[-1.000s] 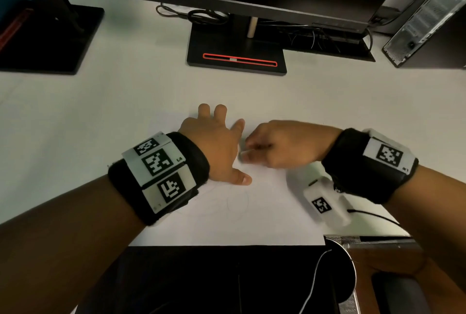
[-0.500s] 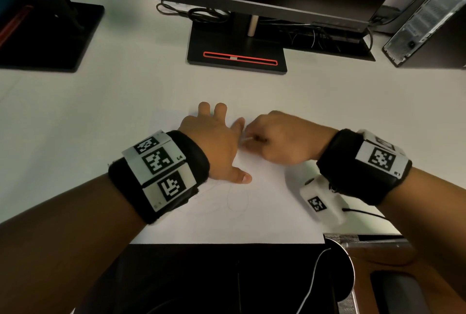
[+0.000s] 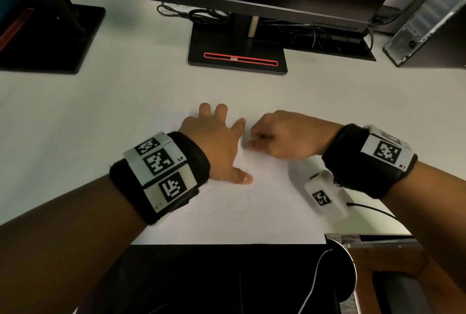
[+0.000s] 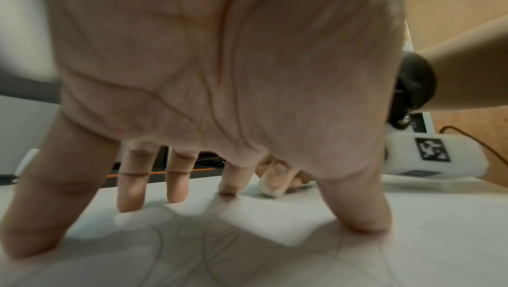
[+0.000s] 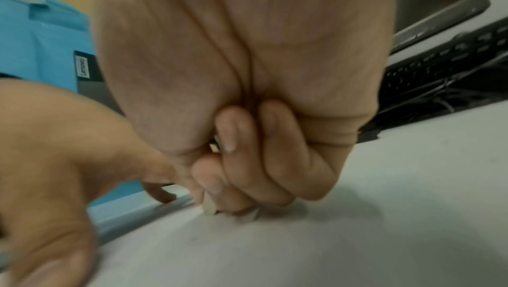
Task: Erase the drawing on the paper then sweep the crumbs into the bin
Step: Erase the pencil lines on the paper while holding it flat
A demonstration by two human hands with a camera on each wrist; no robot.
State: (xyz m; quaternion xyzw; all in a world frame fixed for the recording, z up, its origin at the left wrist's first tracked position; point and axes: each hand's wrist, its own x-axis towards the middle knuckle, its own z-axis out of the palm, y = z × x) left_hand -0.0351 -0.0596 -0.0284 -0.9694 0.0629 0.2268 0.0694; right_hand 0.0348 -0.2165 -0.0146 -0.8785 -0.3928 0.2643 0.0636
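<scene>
Right hand (image 3: 290,134) shifted right rubbing eraser (image 4: 270,189), Lenovo monitor (image 5: 85,67) behind

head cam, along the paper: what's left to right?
Left hand pressed flat on the white paper → small pale eraser → right hand pinching it → white tagged camera block.

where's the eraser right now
In the head view the eraser is pinched in the right hand, tip on the paper, just right of the left hand.
</scene>
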